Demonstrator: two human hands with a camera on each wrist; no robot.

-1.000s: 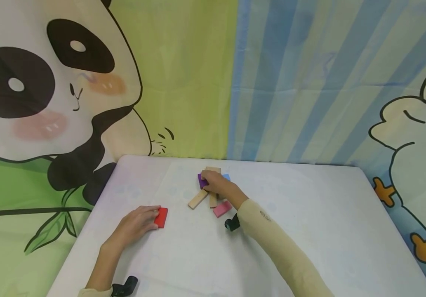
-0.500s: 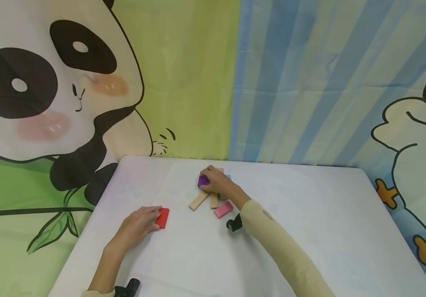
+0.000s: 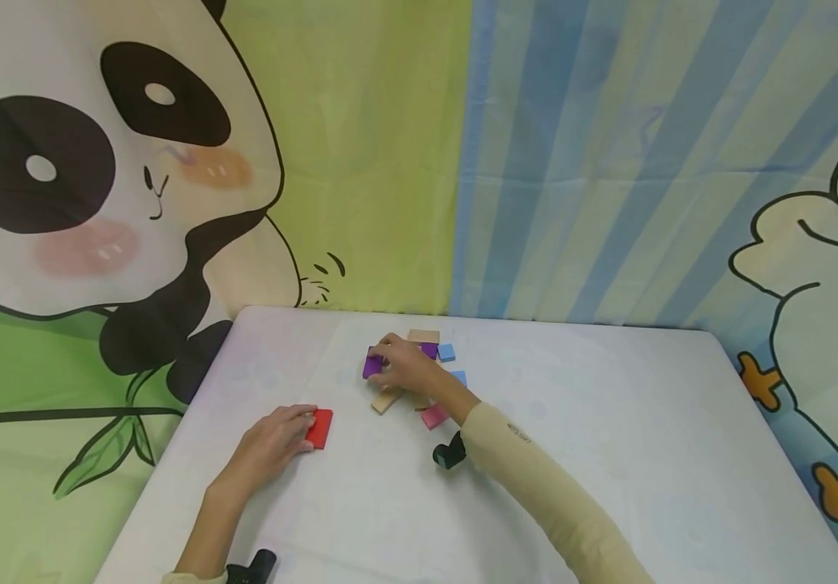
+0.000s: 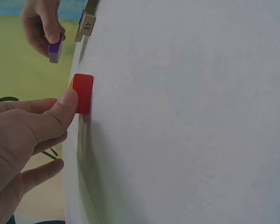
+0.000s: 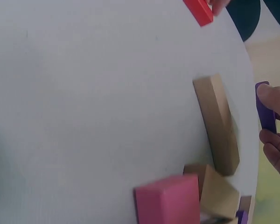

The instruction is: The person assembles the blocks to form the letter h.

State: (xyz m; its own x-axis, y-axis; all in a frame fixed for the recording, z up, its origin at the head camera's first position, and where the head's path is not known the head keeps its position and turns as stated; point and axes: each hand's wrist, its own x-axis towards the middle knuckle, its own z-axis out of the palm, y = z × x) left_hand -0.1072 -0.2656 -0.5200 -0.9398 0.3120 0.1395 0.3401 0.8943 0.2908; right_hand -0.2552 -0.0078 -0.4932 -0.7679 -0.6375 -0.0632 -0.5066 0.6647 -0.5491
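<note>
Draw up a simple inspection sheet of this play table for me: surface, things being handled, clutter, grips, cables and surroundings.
Surface: white tabletop, with shadows near the arms.
Things being handled: a red block and a purple block.
Clutter: wooden blocks, a pink block, blue blocks and another purple block lie around the right grip, some partly hidden.
Grips: bare hands; the left grip pinches the red block, the right grip pinches the purple block nearer the table's left edge.
Cables: nothing seen.
Surroundings: a printed backdrop with a panda and blue stripes stands behind the table.
</note>
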